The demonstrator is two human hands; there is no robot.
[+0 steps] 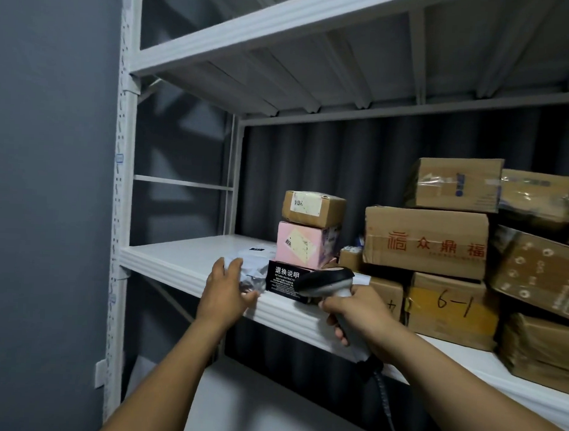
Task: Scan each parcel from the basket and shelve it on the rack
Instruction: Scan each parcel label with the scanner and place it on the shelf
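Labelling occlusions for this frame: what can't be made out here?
Head view only.
Basket: outside the frame.
Grey bag parcel: near side covered by the left hand holding it; print too blurred to read.
Scanner: trigger hidden under the right hand; window faces away.
Black box: right end behind the scanner head.
Stacked cartons: cut off by the right edge.

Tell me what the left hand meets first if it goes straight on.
The left hand grips the white bag parcel; beyond it, probably the black box, though depth is unclear.
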